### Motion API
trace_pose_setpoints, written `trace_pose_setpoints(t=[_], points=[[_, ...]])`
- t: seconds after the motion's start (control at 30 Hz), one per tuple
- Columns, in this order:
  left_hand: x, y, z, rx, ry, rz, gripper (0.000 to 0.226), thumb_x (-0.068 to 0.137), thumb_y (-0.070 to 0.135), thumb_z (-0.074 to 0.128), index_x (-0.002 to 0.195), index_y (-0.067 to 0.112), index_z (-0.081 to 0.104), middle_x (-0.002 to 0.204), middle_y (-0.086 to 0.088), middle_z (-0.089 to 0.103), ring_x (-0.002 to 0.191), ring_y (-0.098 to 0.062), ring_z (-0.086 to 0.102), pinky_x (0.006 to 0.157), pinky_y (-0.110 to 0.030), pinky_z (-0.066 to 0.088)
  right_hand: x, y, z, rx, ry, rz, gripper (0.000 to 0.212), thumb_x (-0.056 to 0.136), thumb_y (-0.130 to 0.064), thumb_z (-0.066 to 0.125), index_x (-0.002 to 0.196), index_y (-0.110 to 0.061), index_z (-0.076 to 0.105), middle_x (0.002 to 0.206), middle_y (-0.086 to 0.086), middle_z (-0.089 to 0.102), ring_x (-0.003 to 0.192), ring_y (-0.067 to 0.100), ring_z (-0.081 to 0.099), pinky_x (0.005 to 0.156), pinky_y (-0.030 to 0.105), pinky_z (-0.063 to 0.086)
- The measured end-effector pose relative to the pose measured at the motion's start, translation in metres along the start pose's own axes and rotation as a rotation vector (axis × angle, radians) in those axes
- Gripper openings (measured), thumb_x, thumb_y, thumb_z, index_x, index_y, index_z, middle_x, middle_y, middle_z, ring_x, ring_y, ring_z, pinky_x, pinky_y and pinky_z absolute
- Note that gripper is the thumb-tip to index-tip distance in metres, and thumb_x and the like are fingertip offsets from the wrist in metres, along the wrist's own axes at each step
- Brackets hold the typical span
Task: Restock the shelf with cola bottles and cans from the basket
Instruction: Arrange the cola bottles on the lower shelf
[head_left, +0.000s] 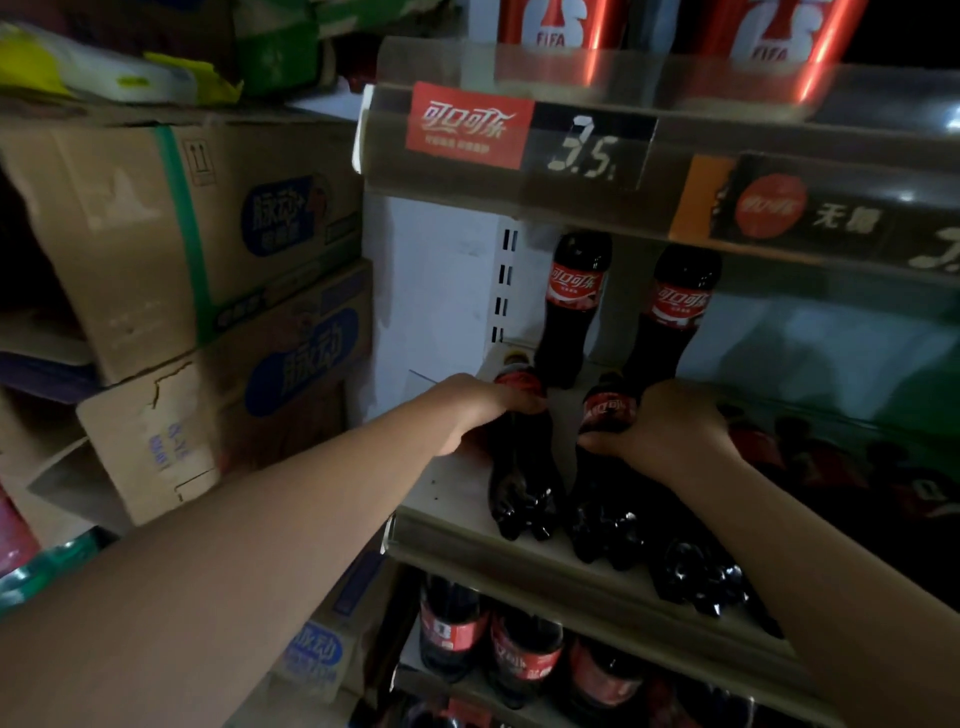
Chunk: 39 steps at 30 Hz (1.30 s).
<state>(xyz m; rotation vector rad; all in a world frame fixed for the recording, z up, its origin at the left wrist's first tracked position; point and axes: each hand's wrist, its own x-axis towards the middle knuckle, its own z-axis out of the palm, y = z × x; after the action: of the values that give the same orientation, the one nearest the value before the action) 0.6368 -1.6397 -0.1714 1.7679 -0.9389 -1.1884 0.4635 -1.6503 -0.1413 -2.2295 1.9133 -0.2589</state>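
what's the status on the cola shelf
Left hand shut on left bottle, right hand shut on right bottle. Both lie flat on shelf. Two upright bottles behind; path clear.

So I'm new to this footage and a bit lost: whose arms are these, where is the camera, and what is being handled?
The camera sits on a person's head, looking down at their bare arms. The left hand grips one cola bottle; the right hand grips another. Both bottles lean, bases towards the camera, on the shelf. Two more bottles stand upright behind them. Above hangs a price tag reading 3.5. Cardboard boxes are stacked at left. No basket is in view.
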Motion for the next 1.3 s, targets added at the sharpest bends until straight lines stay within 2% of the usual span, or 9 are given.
trace_pose_setpoints(t=[0.1, 0.2, 0.4, 0.5, 0.57, 0.67, 0.8, 0.97, 1.3], points=[[0.002, -0.004, -0.007, -0.051, 0.030, 0.001, 0.073, 0.064, 0.037, 0.086, 0.120, 0.004, 0.054, 0.110, -0.013, 0.065, 0.088, -0.025, 0.064, 0.066, -0.030, 0.054, 0.001, -0.012, -0.003, -0.093, -0.057, 0.001, 0.058, 0.077, -0.057, 0.071, 0.101, -0.009, 0.050, 0.090, 0.005, 0.049, 0.102, 0.027, 0.061, 0.070, 0.026, 0.038], [0.005, -0.011, -0.019, -0.100, 0.063, 0.004, 0.091, 0.048, 0.044, 0.090, 0.123, 0.005, 0.056, 0.108, -0.011, 0.068, 0.095, -0.027, 0.067, 0.084, -0.038, 0.056, 0.000, -0.022, -0.007, -0.132, -0.127, -0.003, 0.053, 0.081, -0.054, 0.068, 0.104, -0.009, 0.052, 0.094, 0.007, 0.055, 0.095, 0.025, 0.061, 0.072, 0.028, 0.046], [-0.001, -0.009, -0.039, -0.180, 0.062, 0.047, 0.057, 0.069, 0.034, 0.084, 0.111, 0.006, 0.056, 0.095, -0.008, 0.068, 0.079, -0.018, 0.066, 0.055, -0.023, 0.049, 0.004, -0.031, -0.011, -0.098, -0.205, 0.044, 0.064, 0.079, -0.048, 0.073, 0.122, -0.006, 0.052, 0.119, 0.012, 0.059, 0.106, 0.031, 0.063, 0.090, 0.042, 0.055], [-0.004, -0.002, -0.039, -0.205, 0.074, 0.117, 0.053, 0.067, 0.032, 0.086, 0.104, 0.004, 0.061, 0.094, -0.010, 0.071, 0.080, -0.019, 0.070, 0.062, -0.025, 0.056, 0.005, -0.029, -0.006, 0.047, -0.213, 0.060, 0.045, 0.082, -0.036, 0.074, 0.112, -0.011, 0.053, 0.123, 0.014, 0.057, 0.112, 0.032, 0.059, 0.092, 0.044, 0.053], [-0.006, 0.002, -0.036, -0.211, 0.076, 0.176, 0.043, 0.067, 0.028, 0.086, 0.097, 0.003, 0.066, 0.092, -0.010, 0.074, 0.081, -0.020, 0.072, 0.074, -0.028, 0.058, 0.009, -0.020, -0.001, 0.276, -0.172, 0.155, 0.053, 0.069, -0.029, 0.085, 0.101, -0.010, 0.046, 0.115, 0.014, 0.059, 0.106, 0.035, 0.060, 0.087, 0.049, 0.055], [-0.008, 0.007, -0.029, -0.240, 0.070, 0.289, 0.021, 0.071, 0.020, 0.084, 0.084, 0.012, 0.070, 0.087, -0.005, 0.075, 0.086, -0.018, 0.071, 0.087, -0.030, 0.054, 0.007, -0.002, 0.010, 0.586, -0.090, 0.240, 0.070, 0.052, -0.026, 0.093, 0.108, -0.009, 0.054, 0.102, 0.008, 0.065, 0.093, 0.032, 0.065, 0.074, 0.045, 0.057], [-0.007, 0.011, -0.021, -0.278, 0.068, 0.435, 0.032, 0.070, 0.011, 0.083, 0.099, 0.013, 0.069, 0.094, -0.001, 0.075, 0.094, -0.014, 0.070, 0.097, -0.034, 0.051, -0.006, 0.013, 0.015, 0.701, 0.179, 0.141, 0.037, 0.058, -0.031, 0.091, 0.087, -0.018, 0.072, 0.082, 0.003, 0.074, 0.074, 0.025, 0.071, 0.072, 0.043, 0.060], [-0.010, 0.005, -0.003, -0.249, 0.068, 0.570, 0.047, 0.071, 0.005, 0.081, 0.111, 0.015, 0.059, 0.103, 0.002, 0.070, 0.095, -0.005, 0.066, 0.090, -0.023, 0.052, -0.026, 0.023, 0.018, 0.644, 0.385, 0.012, 0.049, 0.068, -0.035, 0.085, 0.113, -0.024, 0.067, 0.102, -0.003, 0.072, 0.096, 0.021, 0.067, 0.073, 0.028, 0.049], [-0.008, -0.010, 0.012, -0.121, -0.026, 0.707, 0.060, 0.072, 0.006, 0.080, 0.118, 0.024, 0.045, 0.117, 0.010, 0.057, 0.107, -0.001, 0.055, 0.090, -0.020, 0.047, -0.038, 0.033, 0.029, 0.613, 0.412, -0.070, 0.064, 0.074, -0.024, 0.083, 0.127, -0.012, 0.049, 0.124, 0.008, 0.059, 0.116, 0.028, 0.054, 0.081, 0.025, 0.035]])
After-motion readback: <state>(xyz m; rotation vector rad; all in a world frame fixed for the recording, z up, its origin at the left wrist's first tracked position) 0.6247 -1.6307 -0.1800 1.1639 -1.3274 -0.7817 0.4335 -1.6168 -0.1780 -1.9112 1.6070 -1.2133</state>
